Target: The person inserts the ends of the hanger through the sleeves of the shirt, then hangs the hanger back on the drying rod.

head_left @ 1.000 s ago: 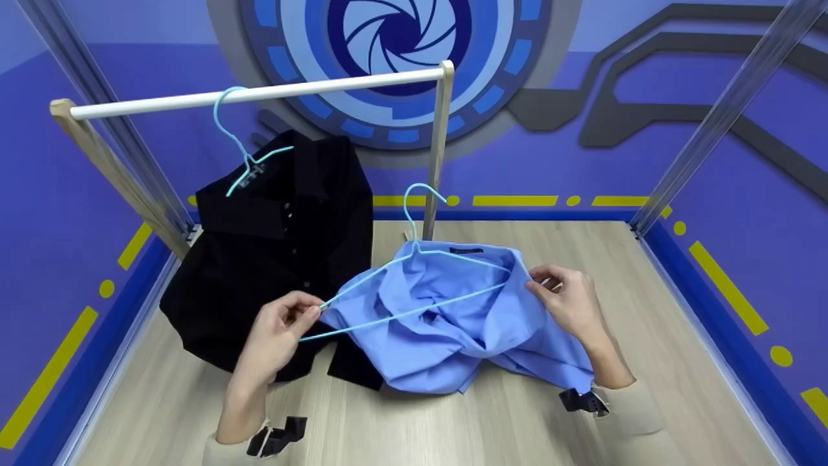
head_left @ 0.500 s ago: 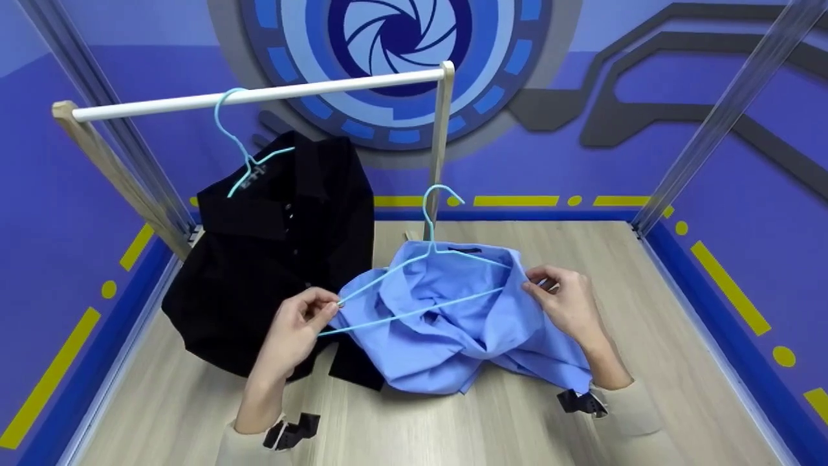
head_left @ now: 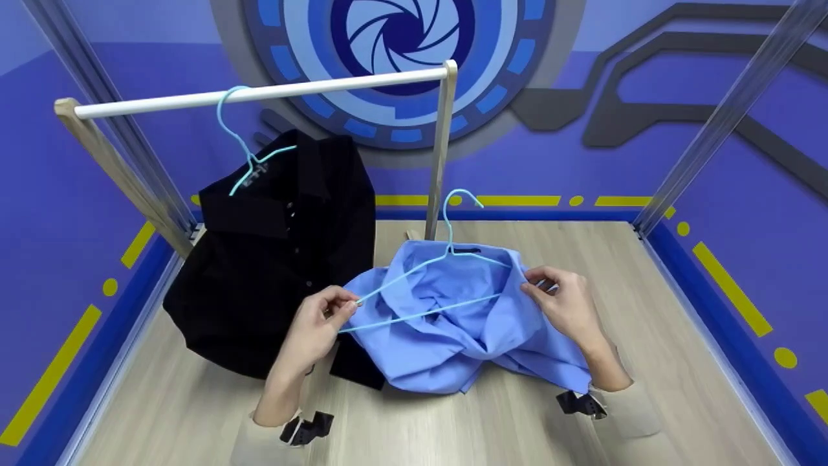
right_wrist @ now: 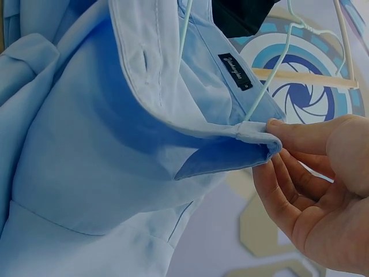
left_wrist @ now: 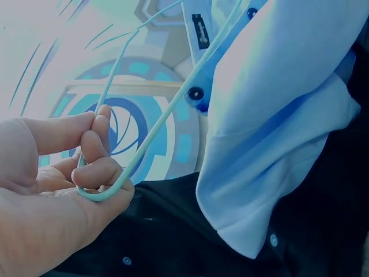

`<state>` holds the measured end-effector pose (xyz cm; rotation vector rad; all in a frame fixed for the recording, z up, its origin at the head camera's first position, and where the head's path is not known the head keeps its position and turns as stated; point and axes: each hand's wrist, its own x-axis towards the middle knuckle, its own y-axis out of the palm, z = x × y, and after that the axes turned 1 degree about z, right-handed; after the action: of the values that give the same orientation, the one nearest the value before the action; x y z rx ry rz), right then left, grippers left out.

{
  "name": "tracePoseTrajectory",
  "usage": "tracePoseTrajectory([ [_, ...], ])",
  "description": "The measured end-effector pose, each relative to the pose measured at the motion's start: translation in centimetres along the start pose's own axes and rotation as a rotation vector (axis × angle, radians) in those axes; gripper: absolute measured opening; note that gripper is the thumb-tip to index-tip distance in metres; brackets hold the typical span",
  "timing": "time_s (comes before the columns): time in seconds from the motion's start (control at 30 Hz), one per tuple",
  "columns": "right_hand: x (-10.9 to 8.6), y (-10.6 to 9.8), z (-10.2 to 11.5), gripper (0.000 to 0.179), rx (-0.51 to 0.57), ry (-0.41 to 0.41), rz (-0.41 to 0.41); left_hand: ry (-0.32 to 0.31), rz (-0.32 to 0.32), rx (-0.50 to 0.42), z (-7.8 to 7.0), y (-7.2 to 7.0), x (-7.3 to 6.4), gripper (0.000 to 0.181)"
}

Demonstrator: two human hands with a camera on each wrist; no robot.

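Observation:
A light blue shirt (head_left: 440,362) lies bunched on the table, its neck opening upward and a dark label (right_wrist: 235,71) inside the collar. My left hand (head_left: 321,325) pinches one end of a mint-green wire hanger (head_left: 404,318); in the left wrist view that hanger end curves round by my fingers (left_wrist: 95,144). The hanger's other end is inside the shirt's right shoulder, hidden by cloth, and its hook points up. At the collar's right edge my right hand (head_left: 566,304) pinches the blue fabric between thumb and fingers, as the right wrist view also shows.
A black shirt (head_left: 259,278) on another mint-green hanger (head_left: 242,133) hangs from the white rail (head_left: 349,84) of a wooden rack at the left. Its lower part reaches the wooden tabletop (head_left: 660,362). Blue patterned walls enclose the table.
My left hand has moved right, carrying the hanger with it, so the hook has shifted right and the far end sits deeper in the shirt. My right hand has barely moved.

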<state>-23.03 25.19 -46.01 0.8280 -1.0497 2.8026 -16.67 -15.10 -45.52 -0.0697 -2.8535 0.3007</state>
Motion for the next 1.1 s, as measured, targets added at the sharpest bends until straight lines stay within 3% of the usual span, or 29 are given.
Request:
tracePoseTrajectory([
  [0.47,0.0,0.4,0.4,0.012,-0.013,-0.018,0.03,0.006,0.013,0.001,0.3,1.7,0.5,0.004],
  [0.87,-0.1,0.8,0.7,0.013,-0.025,-0.071,0.029,0.014,0.014,0.049,0.7,2.5,0.9,0.005],
  [1.1,0.0,1.0,0.9,0.014,-0.014,-0.066,0.039,0.012,0.019,0.032,0.7,2.9,1.0,0.005],
])
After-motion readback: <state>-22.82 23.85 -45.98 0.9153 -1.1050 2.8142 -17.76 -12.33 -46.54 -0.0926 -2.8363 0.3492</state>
